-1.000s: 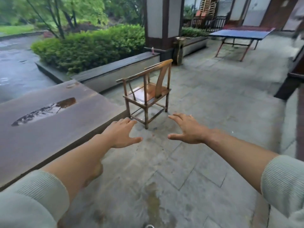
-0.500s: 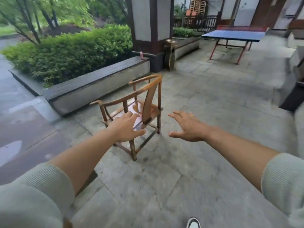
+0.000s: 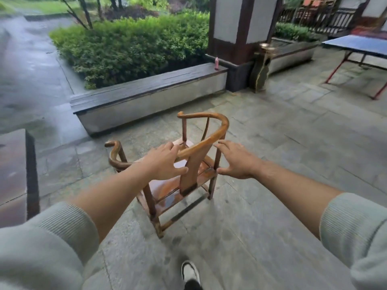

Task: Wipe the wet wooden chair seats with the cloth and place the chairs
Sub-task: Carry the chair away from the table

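A wooden chair (image 3: 194, 164) with a curved horseshoe rail stands on the stone floor in front of me, its back toward me. Its seat (image 3: 165, 188) shines wet. My left hand (image 3: 165, 162) is spread over the rail just left of the back splat, fingers apart, touching or nearly touching the wood. My right hand (image 3: 236, 160) is open at the right rear post, thumb near the seat corner, not closed on anything. No cloth is in view.
A dark wet table (image 3: 12, 174) edge lies at the left. A low bench-like planter wall (image 3: 146, 95) with a hedge runs behind the chair. A pillar (image 3: 240, 28) stands beyond, and a blue ping-pong table (image 3: 360, 47) at the far right. My shoe (image 3: 189, 273) shows below.
I have walked up to the chair, which is now close and central. Both hands have reached forward to its back rail; the table has slid out to the left.
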Tool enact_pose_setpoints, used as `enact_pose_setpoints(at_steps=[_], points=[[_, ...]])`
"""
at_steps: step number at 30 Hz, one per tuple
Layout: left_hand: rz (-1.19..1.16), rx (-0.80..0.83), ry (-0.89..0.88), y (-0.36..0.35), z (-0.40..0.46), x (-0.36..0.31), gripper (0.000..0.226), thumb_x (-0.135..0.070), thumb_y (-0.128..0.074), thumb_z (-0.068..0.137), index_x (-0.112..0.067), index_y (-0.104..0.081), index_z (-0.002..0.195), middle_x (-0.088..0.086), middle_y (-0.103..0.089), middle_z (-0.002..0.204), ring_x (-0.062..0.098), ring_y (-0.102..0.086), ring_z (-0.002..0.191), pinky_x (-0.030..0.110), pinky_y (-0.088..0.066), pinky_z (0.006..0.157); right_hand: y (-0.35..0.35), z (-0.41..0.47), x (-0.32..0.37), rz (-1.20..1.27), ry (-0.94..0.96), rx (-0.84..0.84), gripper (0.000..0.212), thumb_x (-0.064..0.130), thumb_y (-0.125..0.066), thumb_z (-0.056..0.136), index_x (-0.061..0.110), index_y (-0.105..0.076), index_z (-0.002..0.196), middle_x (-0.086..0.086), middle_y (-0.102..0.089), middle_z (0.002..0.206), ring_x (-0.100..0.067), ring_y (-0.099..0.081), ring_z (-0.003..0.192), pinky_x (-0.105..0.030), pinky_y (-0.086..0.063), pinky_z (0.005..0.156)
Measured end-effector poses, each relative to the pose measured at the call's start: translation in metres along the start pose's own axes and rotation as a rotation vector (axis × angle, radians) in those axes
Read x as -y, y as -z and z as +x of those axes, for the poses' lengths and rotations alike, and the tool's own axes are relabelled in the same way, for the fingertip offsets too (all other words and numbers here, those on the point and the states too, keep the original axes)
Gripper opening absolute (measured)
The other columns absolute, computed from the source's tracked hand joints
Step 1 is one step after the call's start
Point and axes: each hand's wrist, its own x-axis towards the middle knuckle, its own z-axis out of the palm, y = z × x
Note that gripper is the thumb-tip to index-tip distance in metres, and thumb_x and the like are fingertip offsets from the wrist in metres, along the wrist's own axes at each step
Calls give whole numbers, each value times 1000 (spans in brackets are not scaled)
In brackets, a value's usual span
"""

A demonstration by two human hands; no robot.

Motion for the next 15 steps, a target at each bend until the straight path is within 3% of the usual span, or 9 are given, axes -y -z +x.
enact_pose_setpoints(at_steps=[6,10,12,13,15], points=[[-83,81,67,-54,141,32,95,-76,-58,75,-20,-35,148,11,-43,145,29,-44,128,45,-44,103,-14,163,-94,-149,94,108,96,41,-76,80,15,-27,158,-12,-30,160,-30,-28,148,-47,-26,122],[-142,267,180,-82,178,39,96,-62,-67,71,-17,-33,149,12,-47,140,31,-47,125,44,-47,101,-25,238,-125,-220,250,283,100,48,-78,73,21,-28,156,-8,-37,155,-30,-38,139,-45,-30,118],[-142,320,209,-86,178,42,92,-56,-63,64,-18,-40,145,11,-55,138,31,-56,119,40,-51,97,-34,257,-131,-247,296,394,95,52,-78,68,30,-34,150,-2,-52,140,-25,-50,124,-44,-34,113],[-148,333,249,-91,183,43,80,-54,-62,61,-20,-51,133,10,-62,128,31,-62,108,39,-54,88,-40,271,-140,-266,333,449,83,53,-77,66,36,-43,140,2,-60,125,-23,-55,114,-45,-38,110],[-121,361,330,-94,184,42,47,-56,-58,54,-22,-62,87,2,-70,87,22,-64,69,30,-52,57,-53,285,-151,-288,389,466,46,55,-69,64,41,-56,106,12,-64,92,-20,-64,90,-42,-51,91]])
